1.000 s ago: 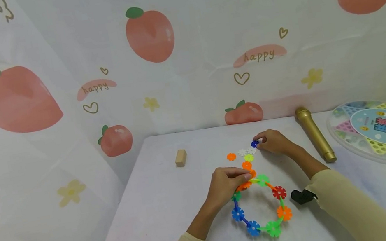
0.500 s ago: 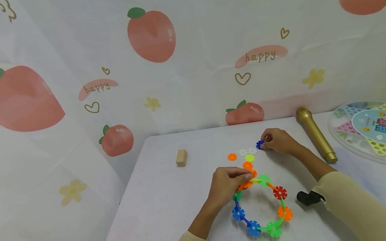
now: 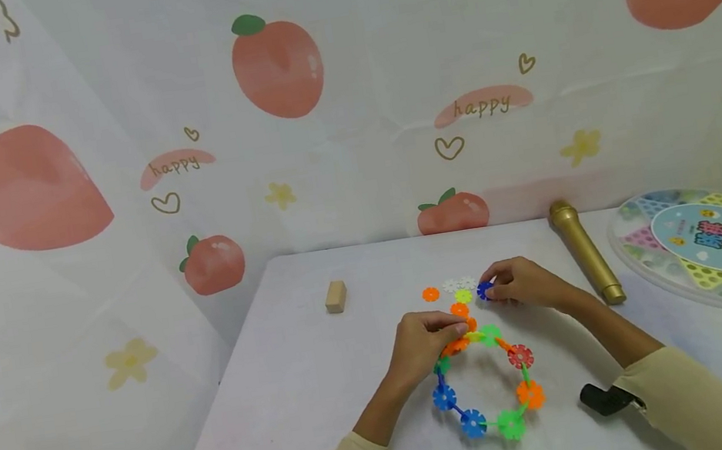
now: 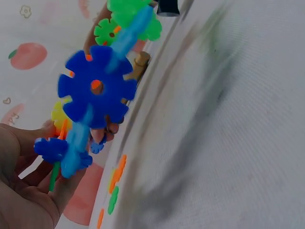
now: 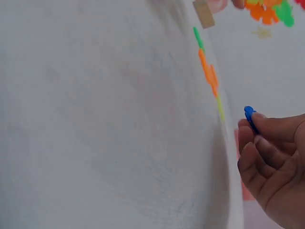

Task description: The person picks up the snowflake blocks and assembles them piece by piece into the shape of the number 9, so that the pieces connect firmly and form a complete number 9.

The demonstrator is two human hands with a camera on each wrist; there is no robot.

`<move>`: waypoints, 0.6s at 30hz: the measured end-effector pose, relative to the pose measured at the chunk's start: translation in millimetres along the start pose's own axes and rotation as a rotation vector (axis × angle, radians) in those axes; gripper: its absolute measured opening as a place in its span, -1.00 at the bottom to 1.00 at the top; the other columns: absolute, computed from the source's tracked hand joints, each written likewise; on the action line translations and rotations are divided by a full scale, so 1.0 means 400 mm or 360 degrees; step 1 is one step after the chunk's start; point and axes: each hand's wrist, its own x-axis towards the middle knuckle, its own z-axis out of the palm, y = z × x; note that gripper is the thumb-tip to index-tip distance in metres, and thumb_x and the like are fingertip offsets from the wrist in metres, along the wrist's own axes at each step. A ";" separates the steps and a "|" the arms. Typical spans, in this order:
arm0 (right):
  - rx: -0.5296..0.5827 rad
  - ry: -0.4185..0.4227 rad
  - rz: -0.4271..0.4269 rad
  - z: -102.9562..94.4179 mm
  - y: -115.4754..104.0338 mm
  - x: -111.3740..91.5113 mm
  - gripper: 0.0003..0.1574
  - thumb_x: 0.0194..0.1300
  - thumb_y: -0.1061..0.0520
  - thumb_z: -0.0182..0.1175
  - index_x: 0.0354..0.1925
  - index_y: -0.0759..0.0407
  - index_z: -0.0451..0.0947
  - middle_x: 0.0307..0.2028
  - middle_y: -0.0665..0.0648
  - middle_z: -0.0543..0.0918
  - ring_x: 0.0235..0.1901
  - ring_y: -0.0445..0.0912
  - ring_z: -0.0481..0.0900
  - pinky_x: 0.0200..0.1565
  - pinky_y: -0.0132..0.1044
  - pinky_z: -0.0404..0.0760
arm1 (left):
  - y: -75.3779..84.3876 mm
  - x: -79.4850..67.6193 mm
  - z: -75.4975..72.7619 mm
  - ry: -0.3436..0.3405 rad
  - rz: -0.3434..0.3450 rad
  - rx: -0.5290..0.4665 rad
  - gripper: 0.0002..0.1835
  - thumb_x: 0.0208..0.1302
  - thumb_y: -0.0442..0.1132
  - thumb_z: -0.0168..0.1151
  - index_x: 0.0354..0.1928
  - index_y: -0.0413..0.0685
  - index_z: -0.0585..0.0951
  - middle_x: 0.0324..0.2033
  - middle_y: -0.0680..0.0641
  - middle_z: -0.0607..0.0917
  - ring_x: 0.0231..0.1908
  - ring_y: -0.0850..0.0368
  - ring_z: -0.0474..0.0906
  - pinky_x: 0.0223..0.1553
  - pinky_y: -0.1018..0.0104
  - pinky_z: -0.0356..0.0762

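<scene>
Peach-printed cloth (image 3: 354,179) is hanging behind a white table (image 3: 276,409), where a ring of linked flower discs (image 3: 511,425) is sitting in the left hand's (image 3: 421,346) grasp. Thumb and fingers are pinching its edge around eleven o'clock; exactly which disc they are clasping, I cannot tell. Beyond the ring, toward twelve o'clock, the right hand (image 3: 520,284) is pinching a dark blue disc (image 3: 483,290) between thumb and forefinger. Compared with half a second ago, that disc is resting nearer the person, just beside a yellow disc (image 3: 463,296), while the left hand is staying put. The gap is shrinking, so piece and ring are seemingly being brought together. White discs (image 3: 459,284) are lying at twelve too, an orange disc (image 3: 430,294) at eleven. Farther out, a wooden block (image 3: 336,296) is lying at ten, a gold microphone (image 3: 585,254) between one and two, a round game board (image 3: 713,238) at two.
</scene>
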 end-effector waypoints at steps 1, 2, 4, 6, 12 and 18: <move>0.0025 -0.0013 -0.0018 0.002 -0.005 -0.007 -0.69 0.48 0.21 0.27 0.11 0.34 0.67 -0.36 0.12 0.74 -0.39 -0.03 0.63 -0.35 -0.29 0.67 | 0.000 0.001 0.001 0.0000 0.0001 -0.0005 -0.80 0.42 -0.16 0.44 -0.09 -0.13 0.86 -0.25 0.08 0.86 -0.30 0.33 0.71 -0.23 0.48 0.69; 0.0051 -0.0025 -0.0038 0.004 -0.010 -0.013 -0.68 0.48 0.22 0.26 0.12 0.35 0.66 -0.34 0.15 0.76 -0.37 -0.02 0.66 -0.33 -0.28 0.70 | -0.001 0.002 0.002 0.0004 0.0004 -0.0007 -0.80 0.42 -0.16 0.44 -0.09 -0.13 0.87 -0.25 0.08 0.86 -0.30 0.32 0.70 -0.24 0.48 0.69; 0.0107 -0.0046 -0.0066 0.007 -0.021 -0.027 -0.66 0.49 0.23 0.25 0.14 0.36 0.66 -0.32 0.18 0.78 -0.34 0.01 0.71 -0.28 -0.25 0.74 | -0.002 0.004 0.003 0.0010 0.0006 -0.0008 -0.81 0.42 -0.16 0.44 -0.10 -0.11 0.87 -0.26 0.08 0.85 -0.31 0.32 0.70 -0.25 0.47 0.68; 0.0167 -0.0066 -0.0080 0.010 -0.032 -0.041 -0.66 0.50 0.22 0.24 0.14 0.38 0.65 -0.30 0.21 0.79 -0.31 0.05 0.75 -0.26 -0.22 0.77 | -0.003 0.005 0.003 0.0017 0.0014 -0.0004 -0.82 0.42 -0.16 0.44 -0.11 -0.10 0.87 -0.28 0.07 0.85 -0.32 0.30 0.68 -0.26 0.46 0.67; 0.0272 -0.0101 -0.0093 0.013 -0.058 -0.077 -0.66 0.51 0.20 0.23 0.13 0.38 0.64 -0.29 0.23 0.80 -0.30 0.12 0.77 -0.23 -0.17 0.80 | -0.006 0.011 0.005 0.0032 0.0025 -0.0006 -0.80 0.44 -0.15 0.42 -0.12 -0.12 0.87 -0.29 0.07 0.85 -0.32 0.29 0.67 -0.25 0.45 0.66; 0.0320 -0.0118 -0.0125 0.016 -0.072 -0.099 -0.63 0.52 0.18 0.25 0.15 0.41 0.64 -0.32 0.25 0.79 -0.33 0.21 0.75 -0.24 -0.15 0.80 | -0.002 0.009 0.006 0.0027 0.0005 -0.0032 -0.81 0.45 -0.16 0.41 -0.12 -0.10 0.87 -0.28 0.06 0.85 -0.31 0.29 0.67 -0.23 0.45 0.67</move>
